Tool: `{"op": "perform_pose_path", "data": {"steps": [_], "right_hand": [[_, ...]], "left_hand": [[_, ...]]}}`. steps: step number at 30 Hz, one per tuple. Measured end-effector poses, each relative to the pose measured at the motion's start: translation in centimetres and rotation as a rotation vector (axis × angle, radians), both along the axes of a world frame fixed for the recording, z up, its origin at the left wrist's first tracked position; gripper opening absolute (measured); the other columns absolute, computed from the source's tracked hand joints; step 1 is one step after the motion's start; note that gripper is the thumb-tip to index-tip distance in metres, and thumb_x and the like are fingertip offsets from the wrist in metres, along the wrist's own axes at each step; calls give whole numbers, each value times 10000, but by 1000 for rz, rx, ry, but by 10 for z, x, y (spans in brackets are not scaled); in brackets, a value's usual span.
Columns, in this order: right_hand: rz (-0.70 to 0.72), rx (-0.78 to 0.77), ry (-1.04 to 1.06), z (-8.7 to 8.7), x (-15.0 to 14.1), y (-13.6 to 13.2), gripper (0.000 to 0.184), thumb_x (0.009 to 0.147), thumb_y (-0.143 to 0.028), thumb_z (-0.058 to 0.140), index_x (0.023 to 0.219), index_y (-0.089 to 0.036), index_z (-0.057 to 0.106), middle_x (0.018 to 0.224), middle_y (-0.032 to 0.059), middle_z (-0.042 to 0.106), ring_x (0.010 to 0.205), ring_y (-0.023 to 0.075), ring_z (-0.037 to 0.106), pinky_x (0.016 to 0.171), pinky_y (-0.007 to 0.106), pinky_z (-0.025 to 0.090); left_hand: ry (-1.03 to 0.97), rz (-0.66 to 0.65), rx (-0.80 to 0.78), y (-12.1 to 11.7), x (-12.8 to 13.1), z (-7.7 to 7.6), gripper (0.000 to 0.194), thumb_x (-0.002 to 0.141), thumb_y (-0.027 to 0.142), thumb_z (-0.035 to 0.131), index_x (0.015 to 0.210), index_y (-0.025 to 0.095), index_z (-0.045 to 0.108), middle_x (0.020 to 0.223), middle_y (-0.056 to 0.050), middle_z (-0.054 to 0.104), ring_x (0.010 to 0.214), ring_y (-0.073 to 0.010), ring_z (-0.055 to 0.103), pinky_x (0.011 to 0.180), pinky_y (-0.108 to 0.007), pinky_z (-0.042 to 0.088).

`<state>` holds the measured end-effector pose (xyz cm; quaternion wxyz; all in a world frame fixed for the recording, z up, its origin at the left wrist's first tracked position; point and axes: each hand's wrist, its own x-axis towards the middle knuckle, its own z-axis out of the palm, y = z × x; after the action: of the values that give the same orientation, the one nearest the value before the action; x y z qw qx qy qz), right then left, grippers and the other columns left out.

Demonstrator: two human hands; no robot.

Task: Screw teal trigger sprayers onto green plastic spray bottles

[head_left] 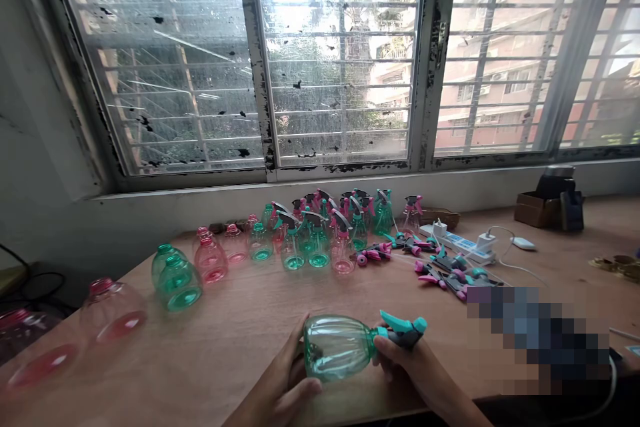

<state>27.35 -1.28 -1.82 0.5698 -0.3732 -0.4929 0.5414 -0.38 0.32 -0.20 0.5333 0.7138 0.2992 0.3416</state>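
Observation:
A clear green spray bottle lies on its side in the air above the near part of the table, its base to the left. My left hand is wrapped around the base end. At the neck, my right hand grips the collar below the teal and grey spray head, which sits on the bottle's mouth. Whether the head is fully threaded I cannot tell. Loose pink, teal and grey spray heads lie in a pile beyond my right hand.
Bottles with heads stand in a group near the window. Headless green bottles and pink bottles line the left side. A white power strip, a cardboard box and a pixelated area are at the right.

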Motion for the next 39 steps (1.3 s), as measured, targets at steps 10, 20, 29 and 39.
{"op": "perform_pose_path", "data": {"steps": [10,20,29,39], "right_hand": [[-21,1,-11,-3,2,2,474,783,-622,777,884,-170,678,651,9,703,480,124,542,518,268,368],[5,10,-34,0,2,2,472,781,-630,773,754,-170,669,645,14,690,495,127,535,532,282,377],[-28,-2,-17,-2,3,1,476,781,-615,783,917,-171,676,650,8,702,500,135,549,531,276,378],[42,18,-58,0,1,2,463,771,-599,796,680,-159,685,631,35,702,470,126,529,541,296,411]], "left_hand": [[-25,-14,-32,2,1,-1,979,865,377,755,1610,374,119,1533,-79,525,1400,-315,512,1198,-489,346],[104,49,141,0,-4,3,872,905,529,655,1613,328,187,1674,-64,352,1553,-344,246,1279,-501,122],[98,67,136,2,-2,-5,934,909,461,693,1611,394,81,1644,-52,406,1516,-302,352,1278,-485,162],[94,1,127,5,-2,0,863,929,468,656,1620,299,167,1704,-62,274,1568,-337,200,1287,-481,128]]}}
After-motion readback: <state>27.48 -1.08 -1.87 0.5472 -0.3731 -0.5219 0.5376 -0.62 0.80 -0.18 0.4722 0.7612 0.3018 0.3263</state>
